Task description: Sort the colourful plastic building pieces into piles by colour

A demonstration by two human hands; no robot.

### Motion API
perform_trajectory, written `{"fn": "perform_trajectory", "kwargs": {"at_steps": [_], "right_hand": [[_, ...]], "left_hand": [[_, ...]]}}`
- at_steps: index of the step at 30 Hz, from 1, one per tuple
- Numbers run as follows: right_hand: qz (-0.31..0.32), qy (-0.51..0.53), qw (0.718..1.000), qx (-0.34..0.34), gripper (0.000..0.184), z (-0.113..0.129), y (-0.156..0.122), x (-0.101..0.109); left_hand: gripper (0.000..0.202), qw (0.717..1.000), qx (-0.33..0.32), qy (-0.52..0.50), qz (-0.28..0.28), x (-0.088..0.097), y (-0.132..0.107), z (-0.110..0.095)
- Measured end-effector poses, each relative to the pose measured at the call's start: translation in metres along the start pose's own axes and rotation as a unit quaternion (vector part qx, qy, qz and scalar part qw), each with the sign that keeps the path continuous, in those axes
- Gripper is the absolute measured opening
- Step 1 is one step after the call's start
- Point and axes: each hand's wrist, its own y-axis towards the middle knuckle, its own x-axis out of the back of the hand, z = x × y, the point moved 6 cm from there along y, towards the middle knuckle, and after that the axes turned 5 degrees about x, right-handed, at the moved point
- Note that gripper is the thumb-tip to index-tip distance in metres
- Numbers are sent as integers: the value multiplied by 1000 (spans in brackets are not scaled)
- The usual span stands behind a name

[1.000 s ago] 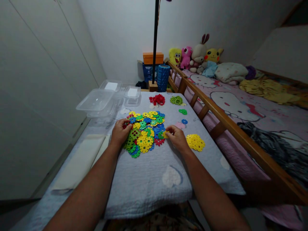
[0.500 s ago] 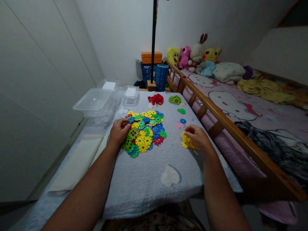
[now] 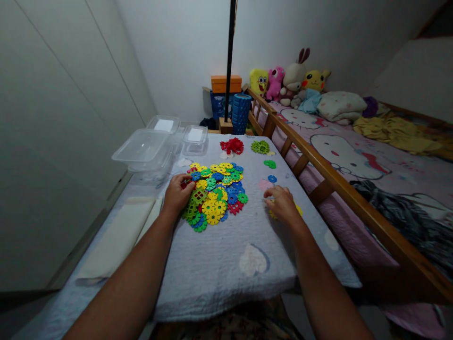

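Note:
A mixed pile of flat, notched plastic snowflake pieces [image 3: 214, 207] in yellow, blue, green and red lies mid-table. My left hand [image 3: 178, 193] rests at the pile's left edge, thumb and forefinger parted beside a blue piece [image 3: 196, 176] and some red ones. Its other fingers are partly hidden. My right hand [image 3: 281, 204] is above a small heap of yellow pieces [image 3: 299, 209], mostly covering it; thumb and forefinger are apart with nothing seen between them. Beyond that hand lie a blue piece [image 3: 272, 178] and a few green pieces [image 3: 270, 164].
Red pieces [image 3: 232, 145] and olive-green square pieces [image 3: 260, 147] form separate heaps at the back. Clear plastic boxes [image 3: 141, 146] stand back left, near a folded cream cloth [image 3: 116, 236]. A wooden bed rail [image 3: 322, 184] runs along the right; a black pole [image 3: 229, 61] rises behind.
My right hand has moved slightly left over the yellow heap, and its fingertips have come apart. My left hand keeps its place at the pile. The view has shifted a little.

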Motion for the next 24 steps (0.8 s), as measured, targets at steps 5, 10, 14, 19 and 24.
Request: {"fn": "perform_trajectory", "kwargs": {"at_steps": [5,10,14,19,24], "right_hand": [[71,14,989,133,17,73,2,-22],[51,-35,992,107,31,97,-5,-34],[62,-31,993,100,17,99,-10,-34],[100,29,985,136,9,97,-16,-29],[89,61,984,139,12,89,-20,-30]], "left_hand": [[28,1000,2,-7,-3,1,-1,-2],[27,1000,0,-7,2,1,-1,-4],[27,1000,5,-9,-2,1,-1,-4],[27,1000,3,-15,2,1,-1,-4],[26,1000,4,-15,-1,1,-2,-4]]}}
